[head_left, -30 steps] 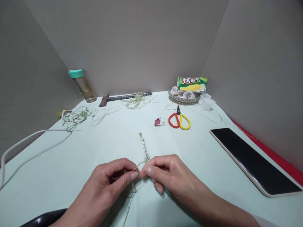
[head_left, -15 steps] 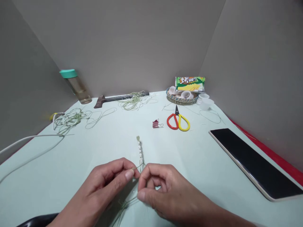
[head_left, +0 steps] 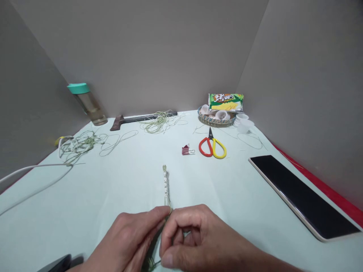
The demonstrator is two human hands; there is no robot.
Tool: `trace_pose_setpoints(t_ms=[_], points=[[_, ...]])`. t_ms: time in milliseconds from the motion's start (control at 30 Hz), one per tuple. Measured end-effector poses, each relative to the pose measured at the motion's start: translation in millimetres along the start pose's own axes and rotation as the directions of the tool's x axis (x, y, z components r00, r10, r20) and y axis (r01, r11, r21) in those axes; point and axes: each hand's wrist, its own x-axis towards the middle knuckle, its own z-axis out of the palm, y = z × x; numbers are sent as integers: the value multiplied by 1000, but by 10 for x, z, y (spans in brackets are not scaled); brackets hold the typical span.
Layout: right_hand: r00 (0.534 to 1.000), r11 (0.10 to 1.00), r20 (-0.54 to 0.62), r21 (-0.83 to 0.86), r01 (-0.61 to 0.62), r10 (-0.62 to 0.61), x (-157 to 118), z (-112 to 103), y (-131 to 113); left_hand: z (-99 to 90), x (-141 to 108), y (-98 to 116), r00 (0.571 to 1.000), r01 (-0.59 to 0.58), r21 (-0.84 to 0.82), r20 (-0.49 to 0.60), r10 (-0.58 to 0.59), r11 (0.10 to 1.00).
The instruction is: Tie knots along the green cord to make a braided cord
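A braided cord (head_left: 166, 184), white and green with a small loop at its far end, lies on the table in front of my hands. Its loose green strands run back toward me between my fingers. My left hand (head_left: 136, 236) is closed at the near end of the cord, its fingertips pinching strands by the braid. Beside it, my right hand (head_left: 195, 236) is curled, with thumb and index finger pinched on a green strand. Below my hands, more loose green strands (head_left: 151, 263) show partly in shadow.
Red-and-yellow-handled scissors (head_left: 212, 147) and a binder clip (head_left: 187, 150) lie ahead. Tangled green cord (head_left: 82, 145) is at left, a hammer-like tool (head_left: 136, 119) and bottle (head_left: 90, 107) at the back. A basket (head_left: 215, 120) holds white cups and a snack packet (head_left: 226, 102). A phone (head_left: 300, 194) lies right.
Both hands have moved nearer to me, and the left has turned so its back faces up more. The braid now lies straighter.
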Motion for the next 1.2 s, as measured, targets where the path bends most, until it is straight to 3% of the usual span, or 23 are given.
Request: trace_pose_setpoints(t_ms=[167,333,400,467,500,567,600,633,667,733,800,833,900,933,1000,1100,1200], points=[[995,966,71,253,56,-76,-34,-133,-4,20,16,-62,999,-5,81,36,3,997],[985,947,99,305,103,-139,-128,-244,-196,46,33,-146,1000,-12,139,6,11,990],[985,966,61,212,145,-162,-273,-326,-367,29,47,-148,1000,-3,153,11,1,988],[972,976,-91,-47,214,-218,-485,-461,-564,6,63,-141,1000,12,159,20,-16,987],[944,945,-184,-234,229,-275,-600,-545,-658,-4,70,-138,1000,18,159,21,-22,987],[846,742,-291,-649,168,-446,-797,-724,-799,-21,81,-138,999,28,152,26,-33,988],[781,549,-303,-834,61,-547,-860,-802,-835,-27,85,-139,999,30,146,29,-35,989],[728,301,-246,-952,-57,-640,-891,-857,-843,-31,87,-141,999,33,140,27,-37,990],[673,213,-229,-971,-108,-703,-887,-881,-821,-32,90,-142,999,35,134,29,-39,990],[626,118,-176,-984,-133,-760,-787,-810,-701,-28,93,-144,999,40,125,32,-44,991],[670,68,-87,-996,-54,-738,-607,-594,-519,-17,95,-147,999,40,122,31,-44,992],[697,61,-42,-998,3,-716,-508,-453,-423,-10,96,-150,999,38,121,27,-41,992],[808,121,75,-976,179,-585,-325,-181,-251,2,94,-162,999,24,113,19,-27,993],[831,137,125,-962,234,-543,-250,-76,-182,6,93,-168,1000,13,106,18,-15,994],[827,167,180,-935,312,-532,-137,36,-79,9,89,-174,1000,-13,85,19,11,996],[876,409,115,-851,330,-469,-31,-6,0,5,82,-157,999,-36,62,17,35,997],[858,562,67,-729,390,-509,53,-130,32,-4,75,-126,999,-32,62,12,32,998]])
